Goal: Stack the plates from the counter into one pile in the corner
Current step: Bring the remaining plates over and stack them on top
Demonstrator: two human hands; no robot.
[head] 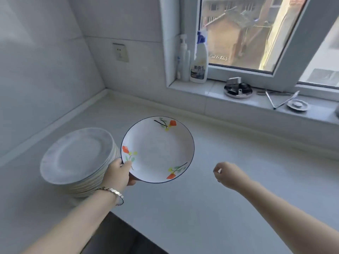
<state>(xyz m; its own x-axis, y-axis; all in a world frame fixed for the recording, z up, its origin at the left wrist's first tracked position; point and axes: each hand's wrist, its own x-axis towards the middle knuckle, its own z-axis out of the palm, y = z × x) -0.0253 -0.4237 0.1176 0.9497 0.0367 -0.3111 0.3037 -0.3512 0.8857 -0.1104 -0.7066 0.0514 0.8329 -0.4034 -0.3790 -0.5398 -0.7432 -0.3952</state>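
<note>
One flowered plate (157, 149) held over the worktop (201, 208), at 3 o'clock of the pile (77, 156).
My left hand (117, 176) pinches its rim at 8 o'clock, thumb on top, fingers mostly hidden beneath. It looks stiff, glazed, slippery and breakable, so a firm rim hold suits. My right hand (229, 175) hangs loosely curled, empty. The pile's count is unclear.

Left forearm (73, 222) and right forearm (284, 213) bare. Just behind left hand (117, 174), on wrist: shiny silver bracelet (111, 191) made of chunky little blocks. Thin dark bead band (121, 201) touching it, on arm side. Wrist behind right hand (228, 174) plain.
</note>
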